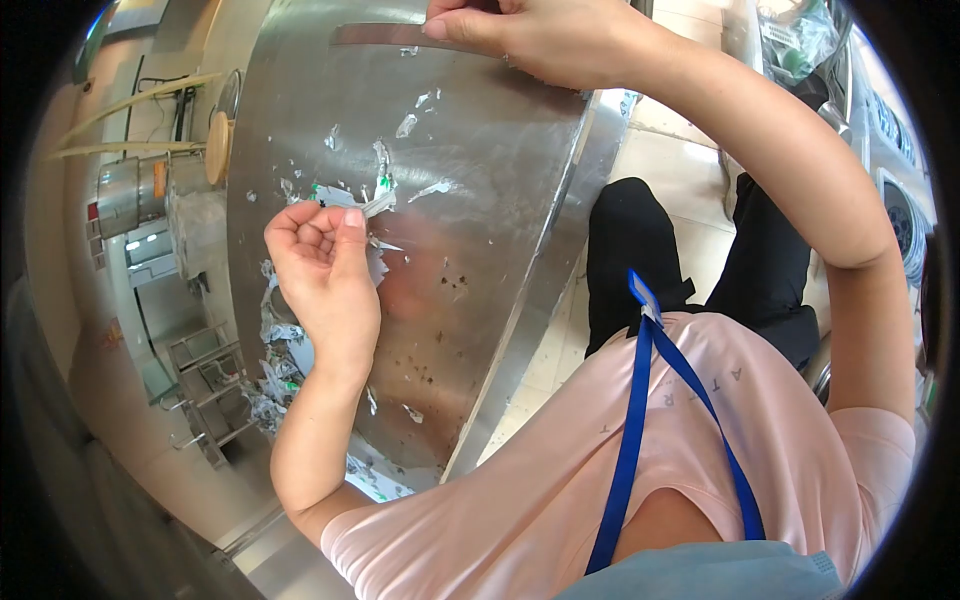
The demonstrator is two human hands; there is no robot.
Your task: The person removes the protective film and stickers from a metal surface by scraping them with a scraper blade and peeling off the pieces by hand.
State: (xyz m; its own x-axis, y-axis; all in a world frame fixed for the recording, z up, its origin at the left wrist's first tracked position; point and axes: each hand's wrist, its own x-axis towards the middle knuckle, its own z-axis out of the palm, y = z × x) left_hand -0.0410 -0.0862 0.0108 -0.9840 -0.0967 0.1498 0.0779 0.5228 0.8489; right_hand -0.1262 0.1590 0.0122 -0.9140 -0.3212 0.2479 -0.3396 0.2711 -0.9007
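My left hand (325,275) is closed in a pinch above the metal tabletop (480,190), with a thin white scrap of torn label (378,205) between thumb and fingers. Just beyond the fingertips lie more torn white and green scraps (383,170). At the far end of the tabletop, my right hand (545,40) grips one end of a thin, flat, dark strip (385,35) that looks like metal. That strip lies along or just above the surface; I cannot tell which. The curled fingers partly hide its held end.
A heap of crumpled scraps (270,395) lines the table's left edge. Metal racks (205,395) and a round metal container (120,195) stand to the left. My legs (640,250) are beside the table's right edge. Clear plastic bags (800,40) sit at upper right.
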